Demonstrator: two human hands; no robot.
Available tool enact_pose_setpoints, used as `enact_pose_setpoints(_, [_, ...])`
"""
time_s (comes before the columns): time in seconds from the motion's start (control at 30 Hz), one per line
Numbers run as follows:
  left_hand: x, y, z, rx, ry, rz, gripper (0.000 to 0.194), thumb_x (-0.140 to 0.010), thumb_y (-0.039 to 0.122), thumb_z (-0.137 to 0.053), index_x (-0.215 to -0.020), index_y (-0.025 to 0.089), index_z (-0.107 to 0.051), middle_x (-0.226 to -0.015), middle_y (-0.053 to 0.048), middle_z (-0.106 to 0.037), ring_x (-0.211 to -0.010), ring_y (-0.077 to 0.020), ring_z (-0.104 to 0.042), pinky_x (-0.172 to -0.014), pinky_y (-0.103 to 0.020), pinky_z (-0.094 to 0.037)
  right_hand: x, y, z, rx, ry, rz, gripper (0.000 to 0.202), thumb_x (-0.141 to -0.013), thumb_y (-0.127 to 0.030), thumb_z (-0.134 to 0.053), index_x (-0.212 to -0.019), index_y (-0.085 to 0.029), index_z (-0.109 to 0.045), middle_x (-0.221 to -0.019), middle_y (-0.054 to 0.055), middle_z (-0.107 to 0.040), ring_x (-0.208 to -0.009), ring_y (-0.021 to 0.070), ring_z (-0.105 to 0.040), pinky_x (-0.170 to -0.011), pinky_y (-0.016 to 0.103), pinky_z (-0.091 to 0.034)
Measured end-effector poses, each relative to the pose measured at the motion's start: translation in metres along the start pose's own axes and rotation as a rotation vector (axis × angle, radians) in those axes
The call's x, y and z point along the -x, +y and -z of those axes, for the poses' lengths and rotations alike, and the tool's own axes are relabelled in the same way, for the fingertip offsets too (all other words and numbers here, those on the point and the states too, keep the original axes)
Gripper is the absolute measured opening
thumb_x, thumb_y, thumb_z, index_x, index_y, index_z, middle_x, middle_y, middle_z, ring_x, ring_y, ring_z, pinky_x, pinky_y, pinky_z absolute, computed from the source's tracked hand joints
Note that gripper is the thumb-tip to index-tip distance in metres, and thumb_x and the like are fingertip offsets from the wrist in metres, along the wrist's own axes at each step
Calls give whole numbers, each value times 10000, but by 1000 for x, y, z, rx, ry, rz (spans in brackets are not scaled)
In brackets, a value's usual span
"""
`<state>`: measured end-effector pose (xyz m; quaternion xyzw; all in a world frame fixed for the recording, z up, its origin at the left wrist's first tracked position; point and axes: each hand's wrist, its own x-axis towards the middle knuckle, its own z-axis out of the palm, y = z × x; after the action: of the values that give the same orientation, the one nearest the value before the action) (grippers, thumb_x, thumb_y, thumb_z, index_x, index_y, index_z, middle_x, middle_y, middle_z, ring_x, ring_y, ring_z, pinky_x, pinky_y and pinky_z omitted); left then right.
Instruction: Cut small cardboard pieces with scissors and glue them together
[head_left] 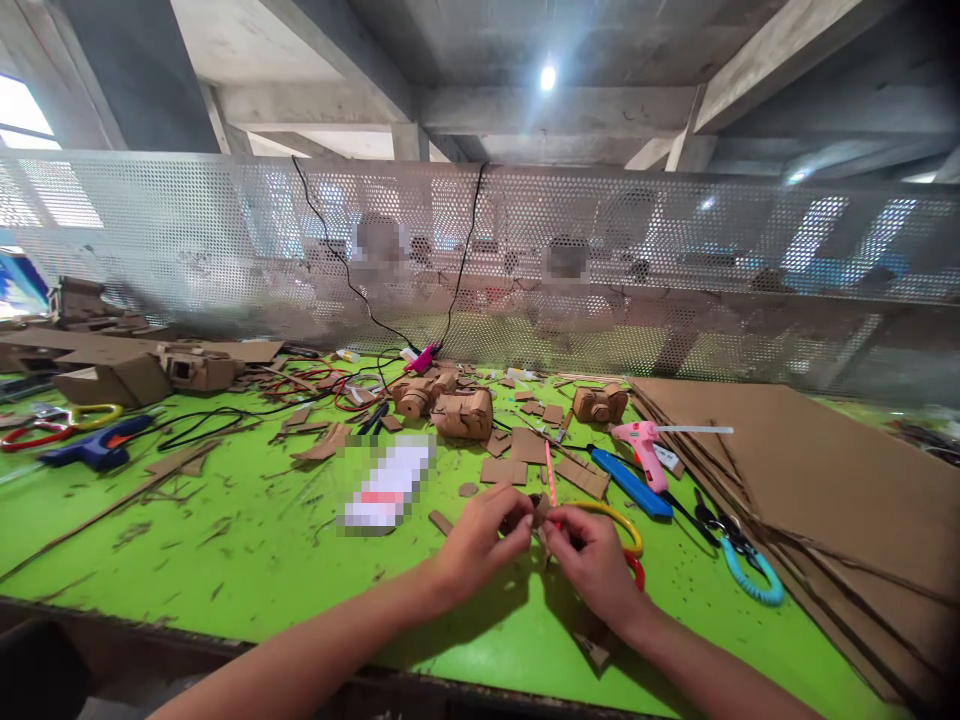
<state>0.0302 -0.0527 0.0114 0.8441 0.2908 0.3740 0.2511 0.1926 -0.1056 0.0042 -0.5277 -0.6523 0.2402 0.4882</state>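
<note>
My left hand and my right hand meet over the front middle of the green table, fingertips pinched close together. Between them is a small piece of brown cardboard, mostly hidden by the fingers. Scissors with yellow and red handles lie partly behind my right hand. A thin pink-red stick stretches away just beyond the fingertips. Flat cardboard pieces lie behind my left hand. Near the table's front edge, a cardboard scrap sits below my right hand.
A blue cutter knife, pink glue gun and teal-handled cutting tool lie on the right, beside large cardboard sheets. Cardboard camera-like models stand behind. Left are a blue glue gun and cables. A perforated metal screen closes the back.
</note>
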Motion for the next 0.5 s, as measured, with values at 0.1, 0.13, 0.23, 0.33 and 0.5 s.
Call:
enact_pose_setpoints(0.1, [0, 0, 1, 0, -10, 12, 122, -844, 197, -493, -798, 171, -603, -701, -13, -560, -663, -143, -514, -645, -250, -423, 1, 2, 0, -1, 10, 19, 197, -804, -300, -556, -757, -163, -691, -579, 6, -593, -515, 132, -488, -497, 229, -377])
enact_pose_setpoints(0.13, [0, 0, 1, 3, -11, 13, 123, -845, 198, -491, -800, 173, -602, -706, -13, -560, -666, -144, -516, -648, -250, -425, 1, 2, -1, -6, 6, 18, 200, -803, -308, -564, -769, -161, -695, -563, 2, -580, -502, 129, -478, -486, 228, -371])
enact_pose_setpoints(0.23, [0, -1, 1, 3, -4, 2, 116, -848, 195, -493, -799, 175, -596, -722, -15, -565, -673, -143, -522, -649, -247, -427, 1, 3, -2, 0, 10, 2, 209, -790, -339, -601, -772, -156, -700, -498, -24, -512, -458, 112, -427, -453, 223, -334])
enact_pose_setpoints(0.33, [1, -2, 0, -25, -1, -17, 114, -860, 195, -491, -809, 174, -591, -743, -20, -575, -686, -142, -533, -651, -243, -424, 0, 3, -2, 33, 53, -32, 221, -774, -361, -626, -760, -156, -708, -482, -28, -509, -447, 108, -422, -456, 227, -324])
enact_pose_setpoints(0.5, [5, -4, -1, -131, -16, -92, 132, -882, 200, -475, -851, 168, -599, -783, -38, -598, -686, -147, -547, -626, -250, -398, 0, 0, -2, 66, 87, -56, 194, -748, -340, -635, -709, -165, -710, -470, -25, -514, -437, 111, -429, -461, 235, -321])
